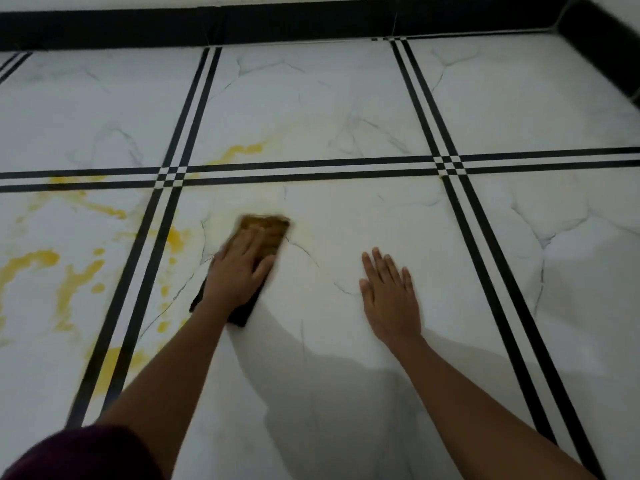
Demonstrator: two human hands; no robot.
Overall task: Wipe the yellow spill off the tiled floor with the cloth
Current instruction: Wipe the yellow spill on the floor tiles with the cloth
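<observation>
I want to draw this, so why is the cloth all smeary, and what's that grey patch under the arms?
Head view: the cloth and the left hand pressing it are smeared, likely motion blur from wiping; the right hand, flat on the tiled floor, looks sharper. Head view again: the grey patch is the arms' soft shadow.

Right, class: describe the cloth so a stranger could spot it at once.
Take the white floor with black double lines and its middle near tile. There the left hand presses flat on the cloth. Unlike the floor lines, it is a short dark oblong with a brownish-yellow far end; the right hand beside it covers only tile.
</observation>
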